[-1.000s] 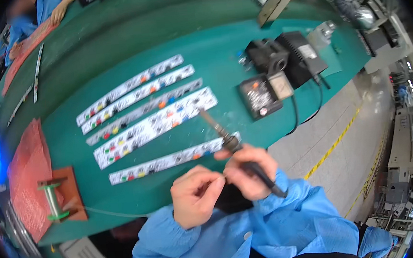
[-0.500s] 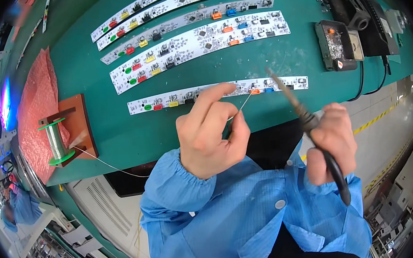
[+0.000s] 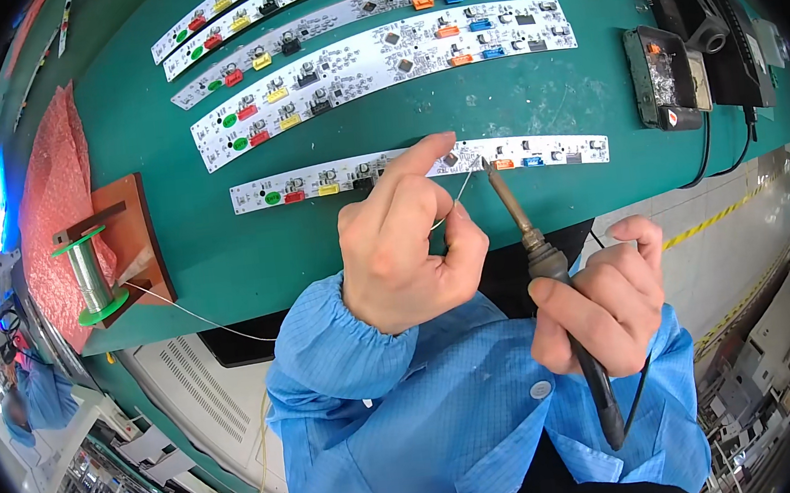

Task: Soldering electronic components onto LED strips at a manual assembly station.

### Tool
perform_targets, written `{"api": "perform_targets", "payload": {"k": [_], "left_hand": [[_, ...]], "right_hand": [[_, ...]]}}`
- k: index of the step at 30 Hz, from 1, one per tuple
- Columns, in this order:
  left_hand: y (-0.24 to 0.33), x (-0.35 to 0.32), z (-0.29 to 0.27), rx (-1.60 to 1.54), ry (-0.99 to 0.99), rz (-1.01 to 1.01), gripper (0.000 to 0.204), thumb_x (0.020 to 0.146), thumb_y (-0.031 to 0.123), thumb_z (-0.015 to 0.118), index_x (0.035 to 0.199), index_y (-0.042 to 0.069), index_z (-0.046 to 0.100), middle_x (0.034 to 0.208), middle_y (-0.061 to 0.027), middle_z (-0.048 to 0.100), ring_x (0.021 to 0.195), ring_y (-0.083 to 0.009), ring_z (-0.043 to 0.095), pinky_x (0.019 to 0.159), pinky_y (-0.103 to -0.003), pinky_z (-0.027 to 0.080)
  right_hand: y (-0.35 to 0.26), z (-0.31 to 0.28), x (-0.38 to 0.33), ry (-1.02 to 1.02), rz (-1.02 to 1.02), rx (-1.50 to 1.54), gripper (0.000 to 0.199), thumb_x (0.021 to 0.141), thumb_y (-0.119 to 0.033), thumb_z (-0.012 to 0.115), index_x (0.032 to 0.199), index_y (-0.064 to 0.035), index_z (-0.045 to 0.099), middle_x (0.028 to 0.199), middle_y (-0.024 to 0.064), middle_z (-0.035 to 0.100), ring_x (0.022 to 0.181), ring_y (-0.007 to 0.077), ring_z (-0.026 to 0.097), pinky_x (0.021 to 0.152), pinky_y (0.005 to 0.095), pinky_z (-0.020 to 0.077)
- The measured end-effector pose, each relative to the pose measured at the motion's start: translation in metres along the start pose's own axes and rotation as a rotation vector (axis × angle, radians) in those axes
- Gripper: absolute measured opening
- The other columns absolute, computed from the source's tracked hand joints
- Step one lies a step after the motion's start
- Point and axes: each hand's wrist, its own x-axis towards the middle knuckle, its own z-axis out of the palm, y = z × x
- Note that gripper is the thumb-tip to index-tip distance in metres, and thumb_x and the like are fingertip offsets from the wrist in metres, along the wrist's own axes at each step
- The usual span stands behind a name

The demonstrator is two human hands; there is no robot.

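Note:
A long white circuit board [image 3: 388,172] with coloured connectors lies crosswise on the green mat in front of me. My left hand [image 3: 405,236] hovers over its near edge, pinching solder wire [image 3: 465,185] between thumb and finger, the index finger stretched toward the board. The wire's end is by the board's right half. My right hand [image 3: 601,307] grips a soldering iron [image 3: 521,225] by its dark handle. Its tip points at the board, near the wire's end and the orange connector; whether it touches cannot be made out.
Farther back lie several more white circuit boards [image 3: 360,77]. At left stand a solder spool [image 3: 90,276] on a brown holder [image 3: 139,233] and pink bubble wrap [image 3: 59,212]. At right are a metal box [image 3: 642,80] and a black soldering stand [image 3: 686,5] with cables.
My right hand has brought the soldering iron leftward, its tip now down near the wire's end at the board. My left hand keeps its pinch on the wire. The view has shifted slightly.

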Motion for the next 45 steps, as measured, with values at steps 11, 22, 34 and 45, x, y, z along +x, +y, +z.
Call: {"api": "perform_targets", "payload": {"k": [11, 22, 34, 45], "left_hand": [[0.0, -0.0003, -0.0004, -0.017, -0.003, 0.002, 0.016, 0.063, -0.005, 0.063, 0.067, 0.003, 0.05, 0.105, -0.0237, 0.069, 0.049, -0.0219, 0.062, 0.041, -0.031, 0.048], [0.0016, -0.0022, 0.0033, -0.064, 0.007, -0.045, 0.019, 0.071, -0.01, 0.065, 0.07, 0.001, 0.05, 0.109, -0.0207, 0.07, 0.047, -0.0022, 0.047, 0.039, -0.02, 0.035], [-0.0022, -0.0018, 0.0039, -0.043, 0.003, -0.034, 0.016, 0.065, -0.005, 0.065, 0.072, 0.002, 0.053, 0.104, -0.0209, 0.069, 0.054, -0.0265, 0.065, 0.044, -0.033, 0.049], [0.0001, 0.0004, -0.0003, -0.035, -0.014, -0.014, 0.016, 0.065, -0.005, 0.066, 0.07, 0.002, 0.053, 0.105, -0.0224, 0.069, 0.053, -0.0251, 0.065, 0.043, -0.032, 0.049]], "right_hand": [[-0.0028, 0.0027, 0.0048, -0.051, -0.019, -0.059, 0.032, 0.055, -0.023, 0.071, 0.086, -0.0137, 0.074, 0.057, -0.0063, 0.042, 0.052, 0.0118, 0.042, 0.075, 0.0371, 0.0445], [-0.005, 0.0051, 0.0031, -0.051, -0.004, -0.064, 0.029, 0.061, -0.022, 0.074, 0.088, -0.0124, 0.074, 0.057, -0.0064, 0.043, 0.052, 0.0114, 0.044, 0.077, 0.0368, 0.0447], [-0.0075, 0.0085, 0.0043, 0.002, 0.037, -0.047, 0.031, 0.052, -0.012, 0.071, 0.083, -0.013, 0.075, 0.056, -0.0059, 0.043, 0.05, 0.0119, 0.043, 0.076, 0.0367, 0.0456], [-0.0076, 0.0076, 0.0062, 0.036, 0.044, -0.034, 0.025, 0.057, -0.013, 0.07, 0.082, -0.0131, 0.075, 0.055, -0.0059, 0.042, 0.05, 0.0115, 0.041, 0.078, 0.038, 0.0452]]}}
